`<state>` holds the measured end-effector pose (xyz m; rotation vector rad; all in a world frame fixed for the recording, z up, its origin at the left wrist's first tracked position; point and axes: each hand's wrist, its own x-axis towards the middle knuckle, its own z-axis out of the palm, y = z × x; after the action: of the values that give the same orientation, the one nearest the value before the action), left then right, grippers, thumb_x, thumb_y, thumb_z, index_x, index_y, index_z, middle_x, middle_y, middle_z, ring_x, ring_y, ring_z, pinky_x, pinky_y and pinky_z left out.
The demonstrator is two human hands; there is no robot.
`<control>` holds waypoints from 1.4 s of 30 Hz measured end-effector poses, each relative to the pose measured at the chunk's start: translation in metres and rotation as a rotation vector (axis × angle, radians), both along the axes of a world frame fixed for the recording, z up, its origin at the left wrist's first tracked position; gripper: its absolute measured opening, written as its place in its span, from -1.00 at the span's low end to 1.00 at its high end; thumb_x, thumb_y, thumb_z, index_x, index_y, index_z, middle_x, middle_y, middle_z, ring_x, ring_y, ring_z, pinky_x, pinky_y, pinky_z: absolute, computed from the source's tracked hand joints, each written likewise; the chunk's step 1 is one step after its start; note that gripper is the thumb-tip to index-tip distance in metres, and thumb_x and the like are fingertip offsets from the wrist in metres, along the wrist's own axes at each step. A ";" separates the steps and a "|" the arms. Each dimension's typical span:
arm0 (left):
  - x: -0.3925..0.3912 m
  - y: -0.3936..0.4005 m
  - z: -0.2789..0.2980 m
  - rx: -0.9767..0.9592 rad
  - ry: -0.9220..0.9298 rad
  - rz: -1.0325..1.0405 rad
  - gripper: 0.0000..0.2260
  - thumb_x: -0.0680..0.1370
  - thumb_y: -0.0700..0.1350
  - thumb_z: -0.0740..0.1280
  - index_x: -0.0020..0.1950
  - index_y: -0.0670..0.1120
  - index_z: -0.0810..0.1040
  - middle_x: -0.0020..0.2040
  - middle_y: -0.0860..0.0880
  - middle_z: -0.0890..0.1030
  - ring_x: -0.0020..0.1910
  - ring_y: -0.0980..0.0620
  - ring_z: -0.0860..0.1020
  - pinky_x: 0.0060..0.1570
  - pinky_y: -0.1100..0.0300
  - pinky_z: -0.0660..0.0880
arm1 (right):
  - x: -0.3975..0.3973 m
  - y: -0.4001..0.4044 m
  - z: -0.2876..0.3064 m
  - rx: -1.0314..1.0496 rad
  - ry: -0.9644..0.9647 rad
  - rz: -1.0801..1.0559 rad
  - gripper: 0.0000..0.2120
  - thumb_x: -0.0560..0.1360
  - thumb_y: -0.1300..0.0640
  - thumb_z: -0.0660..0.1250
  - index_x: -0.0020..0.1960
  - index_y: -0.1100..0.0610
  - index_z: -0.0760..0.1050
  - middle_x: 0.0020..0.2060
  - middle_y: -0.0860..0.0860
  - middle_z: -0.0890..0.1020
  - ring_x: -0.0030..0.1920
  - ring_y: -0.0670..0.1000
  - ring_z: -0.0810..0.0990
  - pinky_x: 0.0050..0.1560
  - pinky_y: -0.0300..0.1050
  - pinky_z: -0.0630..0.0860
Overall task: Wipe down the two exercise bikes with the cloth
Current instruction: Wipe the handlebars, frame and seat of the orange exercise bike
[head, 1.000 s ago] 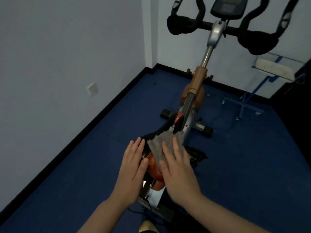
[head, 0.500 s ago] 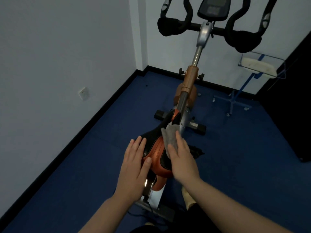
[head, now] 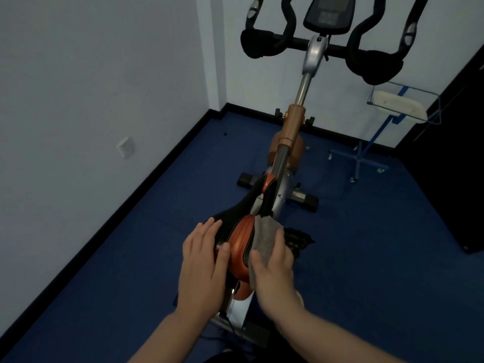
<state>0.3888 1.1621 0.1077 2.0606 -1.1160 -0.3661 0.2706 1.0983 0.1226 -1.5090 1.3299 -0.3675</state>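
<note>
Right hand (head: pixel 272 268) lay flat over the grey cloth (head: pixel 264 238), fingers nearly straight and thumb spread, pressing the cloth down on the right flank of the bike saddle (head: pixel 239 247) without closing round it. Left hand (head: pixel 203 260) rested on the saddle's left flank, fingers straight and together, thumb laid toward the orange centre panel, holding nothing and apparently only steadying the seat.

Saddle ran lengthwise away from the person, broad rear end under both hands, narrow black nose (head: pixel 262 191) pointing ahead toward the handlebar post (head: pixel 303 87). Cloth stuck out beyond the right fingertips along that same line, so the unwiped length of the seat lay straight ahead of the right hand. Judged from this, the next stroke would call for a push forward along the long axis toward the nose, by the right hand, already nearer the centre line and carrying the cloth. Risk seemed to be the cloth slipping off the right edge of the saddle.

Handlebars (head: pixel 377 64) and console (head: pixel 328 13) stood well apart, ahead and above. Only one exercise bike (head: pixel 290 142) showed on the blue floor (head: pixel 366 258); second bike not in view.
</note>
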 end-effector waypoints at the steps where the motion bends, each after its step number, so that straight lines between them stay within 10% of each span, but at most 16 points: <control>1: -0.001 -0.004 0.003 0.001 -0.009 0.023 -0.47 0.57 0.24 -0.04 0.46 0.06 0.33 0.45 0.19 0.28 0.45 0.22 0.09 0.42 0.19 0.16 | 0.001 -0.009 -0.002 -0.001 -0.010 0.001 -0.38 0.61 -0.17 0.09 0.55 -0.22 -0.15 0.51 -0.06 0.10 0.44 0.09 0.24 0.40 0.10 0.26; 5: -0.007 -0.017 0.012 0.026 -0.118 0.097 -0.60 0.61 0.14 0.08 0.36 0.01 0.42 0.30 0.05 0.41 0.25 0.14 0.21 0.21 0.15 0.29 | 0.026 -0.083 -0.008 0.233 -0.067 -0.046 -0.48 0.64 -0.17 0.03 0.54 -0.01 0.11 0.42 0.09 0.39 0.36 0.13 0.41 0.39 0.16 0.34; 17: -0.030 -0.033 0.008 0.108 -0.134 0.278 -0.53 0.61 0.19 0.03 0.40 -0.01 0.41 0.38 -0.01 0.35 0.39 -0.01 0.18 0.34 0.03 0.25 | 0.065 -0.144 -0.029 0.066 0.001 -0.070 -0.36 0.65 -0.14 0.01 0.58 0.11 -0.14 0.51 0.17 0.23 0.43 0.19 0.32 0.43 0.14 0.27; 26: -0.040 -0.045 0.002 0.050 -0.087 0.435 -0.55 0.51 0.24 0.12 0.32 0.08 0.44 0.31 0.11 0.37 0.41 0.13 0.16 0.32 0.15 0.19 | 0.034 -0.185 -0.029 -0.854 0.213 0.876 -0.50 0.63 -0.19 -0.13 0.41 -0.05 0.37 0.48 -0.04 0.28 0.51 0.13 0.10 0.51 0.17 0.01; 36: -0.056 -0.053 -0.004 -0.074 -0.045 0.587 -0.52 0.46 0.19 0.23 0.35 0.08 0.43 0.40 0.22 0.32 0.48 0.26 0.11 0.43 0.13 0.11 | 0.063 -0.203 0.001 -1.012 0.234 1.351 -0.83 0.56 0.08 0.20 0.02 0.02 0.57 -0.15 0.00 0.61 -0.16 0.13 0.61 -0.14 0.06 0.50; 42: -0.076 -0.050 -0.007 -0.140 0.094 0.656 -0.45 0.47 0.31 0.24 0.44 0.27 0.26 0.54 0.32 0.06 0.55 0.25 -0.06 0.41 0.19 0.01 | 0.100 -0.220 0.007 -0.916 0.340 1.725 -0.66 0.66 -0.10 -0.12 0.33 -0.12 0.30 0.24 0.04 0.55 0.15 0.17 0.54 0.10 0.13 0.47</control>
<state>0.3125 1.1121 0.1003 2.1204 -0.3539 -0.0514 0.3706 0.8785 0.1301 -2.9191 -0.4170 0.5140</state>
